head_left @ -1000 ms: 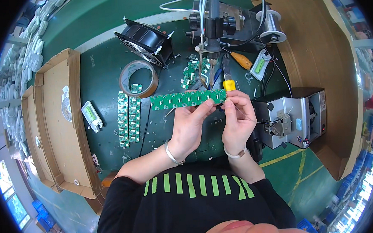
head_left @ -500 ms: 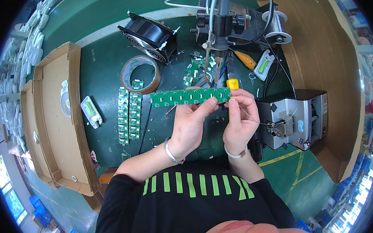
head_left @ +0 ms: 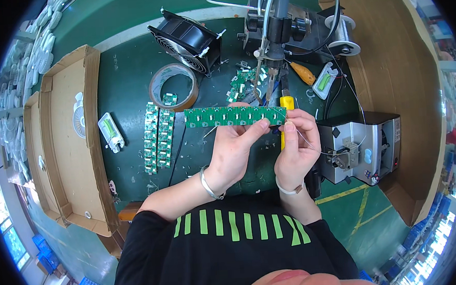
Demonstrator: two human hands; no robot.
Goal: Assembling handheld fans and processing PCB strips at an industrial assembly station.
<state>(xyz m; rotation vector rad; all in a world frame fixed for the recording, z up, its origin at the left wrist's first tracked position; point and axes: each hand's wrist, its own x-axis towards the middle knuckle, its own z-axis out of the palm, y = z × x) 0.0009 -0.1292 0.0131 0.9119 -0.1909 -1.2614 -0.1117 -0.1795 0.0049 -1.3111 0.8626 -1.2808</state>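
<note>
A long green circuit board strip (head_left: 221, 117) with a row of small white parts lies level across my hands. My left hand (head_left: 232, 155) grips it from below, thumb on its front edge and fingers behind. At the strip's right end, my right hand (head_left: 297, 154) pinches a thin silvery wire (head_left: 305, 139) between thumb and forefinger. From there the wire curves right toward a grey and black boxy device (head_left: 361, 147). Just beyond the strip stands the soldering fixture (head_left: 272, 53), its slim tip pointing down close to the board.
Finished-looking board strips (head_left: 151, 139) lie left of my hands, beside a tape roll (head_left: 154, 89). A black fan (head_left: 188, 43) and loose small boards (head_left: 240, 84) sit farther back. A yellow-handled tool (head_left: 286, 102), wire spool (head_left: 342, 36) and cardboard boxes (head_left: 77, 151) surround the work.
The view has shifted slightly, and the strip has moved a little to the right with both hands. More of the yellow handle shows below the strip. Both grips look the same.
</note>
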